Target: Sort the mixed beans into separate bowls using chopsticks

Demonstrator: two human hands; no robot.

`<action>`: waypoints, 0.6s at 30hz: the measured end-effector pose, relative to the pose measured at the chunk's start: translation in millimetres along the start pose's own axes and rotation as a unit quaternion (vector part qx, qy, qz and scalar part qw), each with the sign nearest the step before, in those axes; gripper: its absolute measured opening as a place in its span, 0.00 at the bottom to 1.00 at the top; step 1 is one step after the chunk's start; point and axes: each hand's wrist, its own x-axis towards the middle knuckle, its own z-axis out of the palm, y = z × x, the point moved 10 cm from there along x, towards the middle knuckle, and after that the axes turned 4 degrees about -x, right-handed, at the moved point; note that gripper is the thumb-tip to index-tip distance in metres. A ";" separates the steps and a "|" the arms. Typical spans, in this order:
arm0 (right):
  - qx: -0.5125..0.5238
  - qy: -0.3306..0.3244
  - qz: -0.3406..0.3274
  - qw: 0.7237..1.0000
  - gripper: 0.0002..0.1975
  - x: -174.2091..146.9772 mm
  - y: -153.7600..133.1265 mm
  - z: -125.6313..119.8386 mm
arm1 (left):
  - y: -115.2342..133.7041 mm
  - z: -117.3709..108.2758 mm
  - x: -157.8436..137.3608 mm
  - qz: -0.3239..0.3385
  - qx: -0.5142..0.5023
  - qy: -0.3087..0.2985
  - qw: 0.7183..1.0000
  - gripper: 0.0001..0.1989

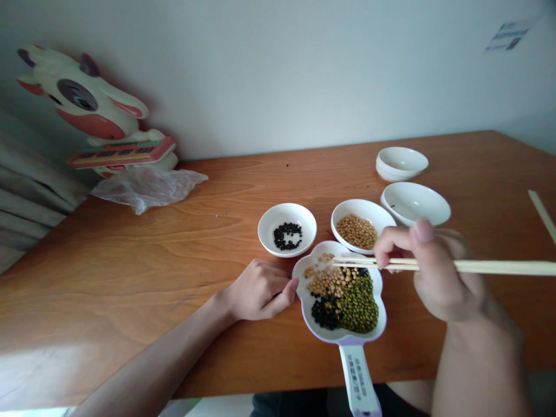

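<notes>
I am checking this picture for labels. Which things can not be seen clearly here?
- Head view: chopsticks, far ends cut by the right edge.
- Print on the dish handle: too small to read.
- Right hand: blurred, hiding its grip.
- Wall paper: blurred.
</notes>
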 end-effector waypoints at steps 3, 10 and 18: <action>-0.033 0.092 0.012 0.995 0.39 -12.5 5.8 -30.4 | 1.8 -0.7 1.0 0.005 0.003 0.003 1.000 0.27; -0.095 0.257 0.012 0.962 0.38 -38.5 34.0 -76.0 | 3.6 -0.9 1.3 0.008 -0.001 0.008 1.000 0.26; -0.027 0.279 0.050 0.959 0.38 -55.1 59.3 -87.5 | 0.8 1.9 -2.1 0.004 -0.013 0.001 1.000 0.22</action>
